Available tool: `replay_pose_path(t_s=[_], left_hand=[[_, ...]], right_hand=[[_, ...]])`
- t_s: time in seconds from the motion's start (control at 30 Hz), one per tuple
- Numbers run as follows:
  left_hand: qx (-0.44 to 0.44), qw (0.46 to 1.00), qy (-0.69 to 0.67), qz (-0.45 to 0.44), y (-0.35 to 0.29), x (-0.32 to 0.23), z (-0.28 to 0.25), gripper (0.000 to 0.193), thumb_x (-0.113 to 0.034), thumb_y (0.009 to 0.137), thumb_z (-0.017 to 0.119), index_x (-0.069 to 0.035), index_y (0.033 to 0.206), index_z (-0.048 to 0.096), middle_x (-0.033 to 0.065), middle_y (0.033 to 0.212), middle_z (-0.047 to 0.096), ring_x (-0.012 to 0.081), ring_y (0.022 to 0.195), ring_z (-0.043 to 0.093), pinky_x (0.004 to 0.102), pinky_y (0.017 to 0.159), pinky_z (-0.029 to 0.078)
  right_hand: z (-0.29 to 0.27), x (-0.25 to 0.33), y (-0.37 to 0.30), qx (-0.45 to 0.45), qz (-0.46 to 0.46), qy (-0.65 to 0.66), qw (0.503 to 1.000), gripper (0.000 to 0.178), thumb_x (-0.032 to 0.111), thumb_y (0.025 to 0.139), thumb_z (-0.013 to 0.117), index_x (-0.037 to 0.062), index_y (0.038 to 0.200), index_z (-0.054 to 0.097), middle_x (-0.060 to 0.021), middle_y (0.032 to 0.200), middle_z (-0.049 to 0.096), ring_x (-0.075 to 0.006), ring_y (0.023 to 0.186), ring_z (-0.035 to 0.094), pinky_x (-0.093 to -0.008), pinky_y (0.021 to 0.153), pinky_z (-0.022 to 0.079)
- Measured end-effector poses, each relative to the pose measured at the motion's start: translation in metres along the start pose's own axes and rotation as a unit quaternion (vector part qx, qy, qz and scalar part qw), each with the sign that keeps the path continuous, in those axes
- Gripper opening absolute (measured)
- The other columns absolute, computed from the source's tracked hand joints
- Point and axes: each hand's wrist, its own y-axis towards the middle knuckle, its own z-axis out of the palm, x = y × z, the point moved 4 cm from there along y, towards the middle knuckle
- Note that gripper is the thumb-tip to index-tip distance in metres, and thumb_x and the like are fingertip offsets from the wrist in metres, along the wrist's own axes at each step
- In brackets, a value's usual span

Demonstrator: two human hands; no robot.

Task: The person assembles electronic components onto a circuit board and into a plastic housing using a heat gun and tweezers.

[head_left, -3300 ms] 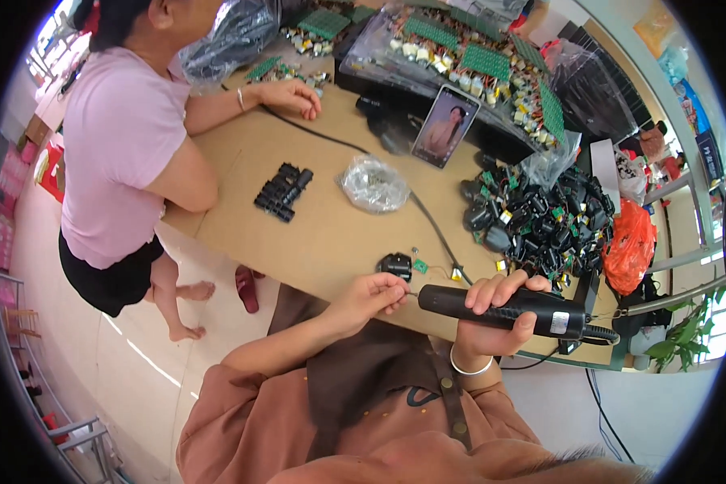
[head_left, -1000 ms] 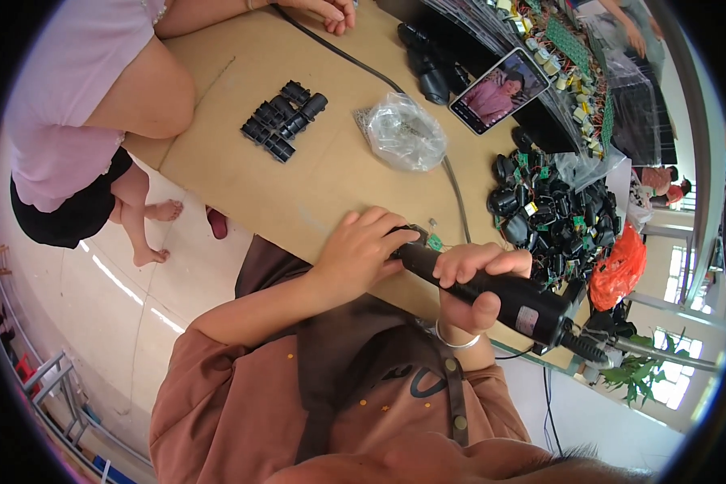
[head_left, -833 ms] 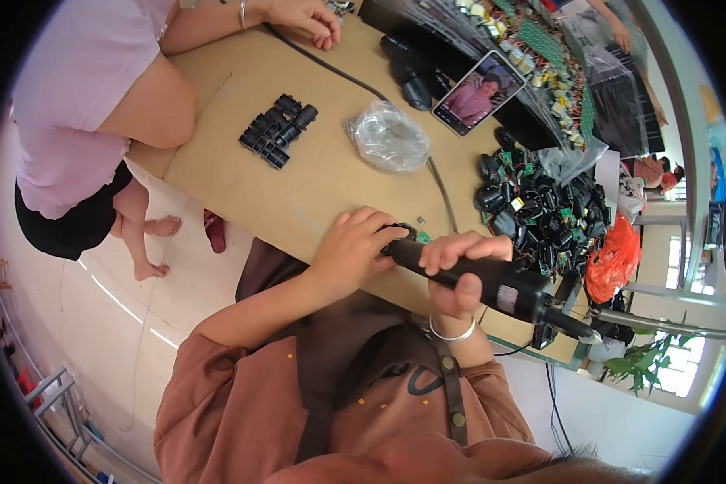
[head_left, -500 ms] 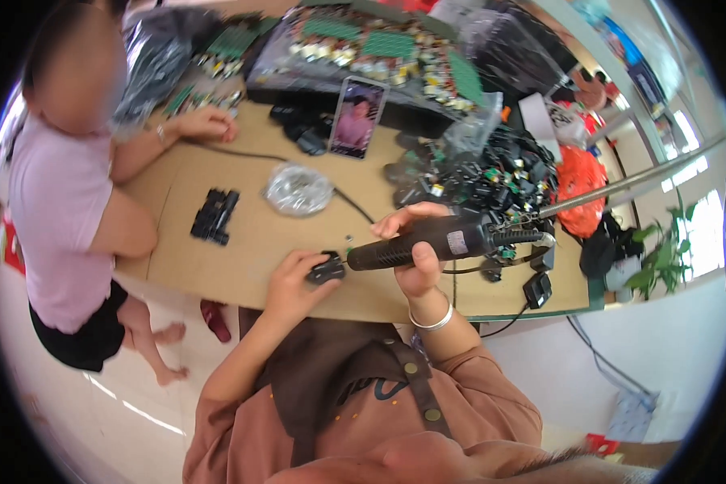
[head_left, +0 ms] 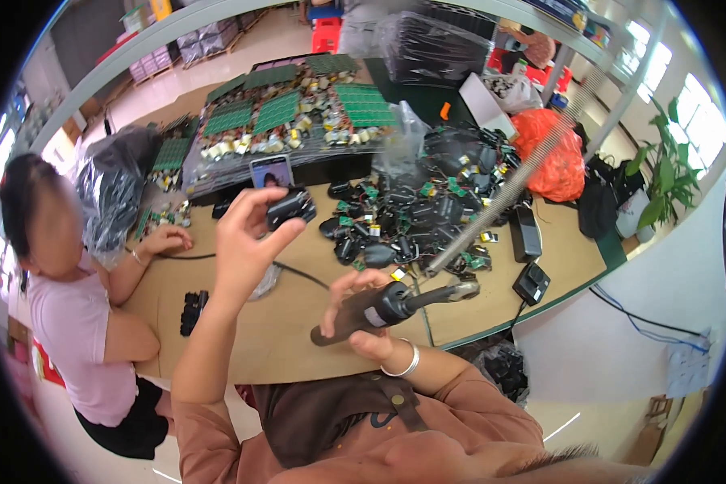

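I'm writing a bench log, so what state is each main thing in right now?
Black part: held aloft
Black tool: held, apart from black part
Left hand: raised, gripping black part
Right hand: closed around black tool
Phone: screen lit, partly hidden
Red-orange bag: crumpled
Black parts pile: loosely heaped
Green circuit boards: spread out

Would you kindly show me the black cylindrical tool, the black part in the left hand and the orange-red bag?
Black cylindrical tool [head_left: 353, 318], head view: on its body.
Black part [head_left: 291, 209], head view: on its shell.
Orange-red bag [head_left: 555, 164], head view: on its side.
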Motion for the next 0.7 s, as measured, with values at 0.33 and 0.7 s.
replay_pose_path(t_s=[0.33, 0.7], left_hand=[[0.152, 0.96, 0.114, 0.207, 0.104, 0.032, 0.228, 0.043, -0.025, 0.068, 0.078, -0.004, 0.101, 0.062, 0.0106, 0.091, 0.061, 0.0235, 0.084, 0.061, 0.0329, 0.076, 0.048], [0.218, 0.885, 0.229, 0.342, 0.069, 0.056, 0.224, 0.043, -0.026, 0.077, 0.067, -0.01, 0.116, 0.057, 0.0149, 0.124, 0.05, 0.033, 0.118, 0.044, 0.0448, 0.101, 0.032]], right_hand=[[-0.009, 0.022, 0.0, -0.015, -0.119, 0.0, 0.993, 0.053, 0.018, 0.083, 0.065, 0.0091, 0.121, 0.029, -0.0183, 0.104, 0.044, -0.0224, 0.077, 0.057, -0.039, 0.069, 0.052], [-0.018, 0.02, -0.001, -0.053, -0.069, -0.014, 0.996, 0.054, 0.022, 0.08, 0.068, 0.0039, 0.116, 0.032, -0.016, 0.101, 0.047, -0.0238, 0.073, 0.059, -0.0396, 0.067, 0.052]])
